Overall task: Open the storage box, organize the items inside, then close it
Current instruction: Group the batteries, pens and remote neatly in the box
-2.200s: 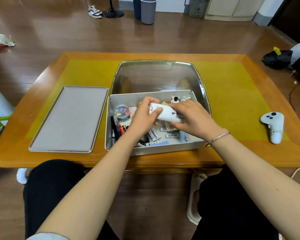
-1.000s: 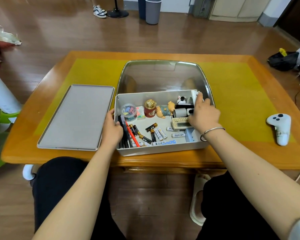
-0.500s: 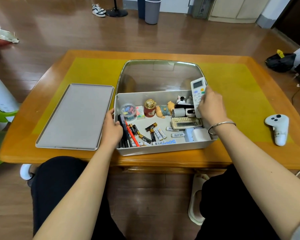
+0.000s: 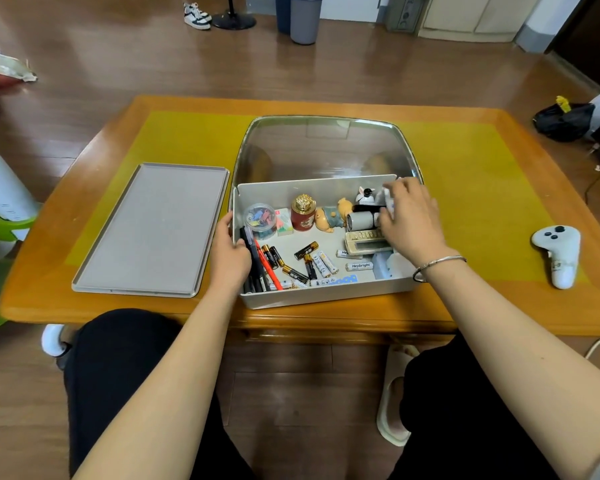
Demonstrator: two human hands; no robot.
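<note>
The open storage box point(image 4: 312, 296) sits on the table point(image 4: 465, 317) near its front edge. The left hand point(image 4: 230, 252) holds the box's left wall. The right hand point(image 4: 411, 221) grips a white remote point(image 4: 388, 200) at the back right corner.

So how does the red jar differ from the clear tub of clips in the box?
The red jar is opaque with a gold knobbed lid; the clear tub is see-through, showing coloured clips. The jar stands taller and narrower, the tub lower and wider. Both stand upright along the back wall of the storage box, with a small pack between them.
</note>
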